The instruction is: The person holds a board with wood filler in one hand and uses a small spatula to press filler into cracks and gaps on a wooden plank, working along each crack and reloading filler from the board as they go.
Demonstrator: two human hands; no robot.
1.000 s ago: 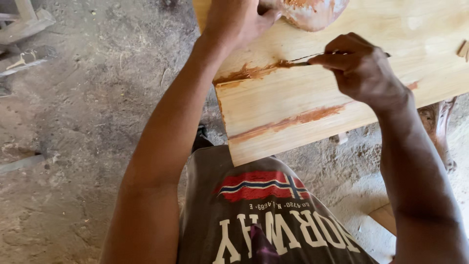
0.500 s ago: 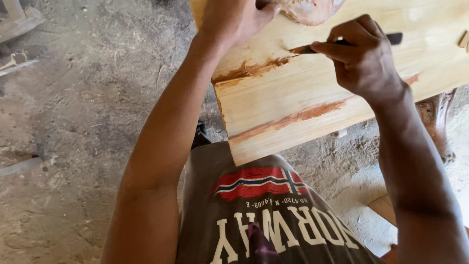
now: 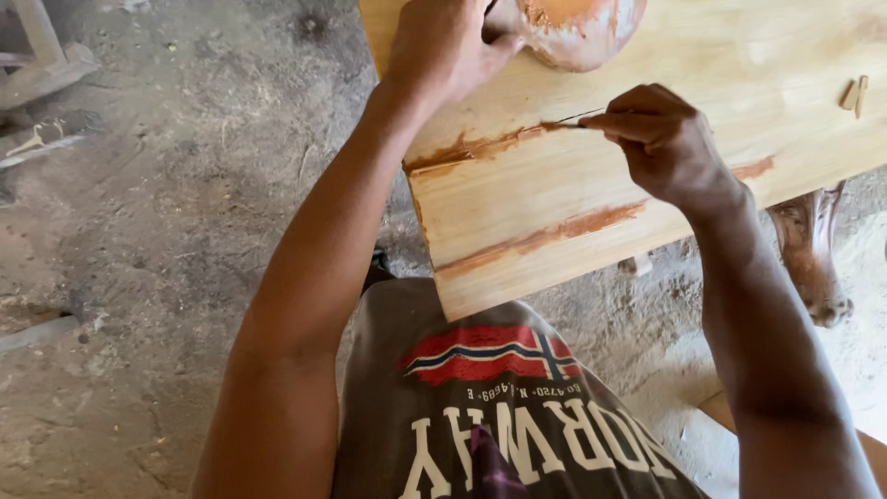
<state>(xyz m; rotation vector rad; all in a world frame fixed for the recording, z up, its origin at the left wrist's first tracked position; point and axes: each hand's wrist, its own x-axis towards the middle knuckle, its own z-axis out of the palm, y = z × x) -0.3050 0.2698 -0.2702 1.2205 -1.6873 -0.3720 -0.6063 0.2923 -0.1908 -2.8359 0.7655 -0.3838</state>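
Left hand: the left hand (image 3: 443, 46) is reaching forward to the far part of the board, its fingers curled shut around the edge of a rounded container (image 3: 577, 28), seemingly steadying it so the paste stays close by.
Right hand: the right hand (image 3: 661, 139) is pinching a thin, dark-tipped tool (image 3: 565, 122); the fingers (image 3: 614, 122) are closed tight on it, with only the point showing beyond them.
Tool tip: it is touching the reddish-brown filler line (image 3: 480, 146) just to the left of the right fingers, likely held low and flat so the paste is pressed into the seam.
Board: a pale wooden board (image 3: 739, 83) is serving as the worktop, lying under both hands and running off to the right.
Second seam: another reddish-brown streak (image 3: 545, 236) is running nearer the body, below the right fingers, close to the board's near edge.
Container: it is smeared orange-brown inside and out, sitting just right of the left fingers, partly cut off by the top of the view.
Small wood bits: two short pale slivers (image 3: 855, 92) are lying on the board, well to the right of the right fingers.
Carved leg: a reddish carved leg (image 3: 813, 249) is showing below the board, right of the right wrist.
Floor: a dusty grey floor (image 3: 166, 231) is spreading out to the left of the left arm.
Clothing: the person is wearing a grey shirt (image 3: 480, 407) with a red, white and blue flag print.
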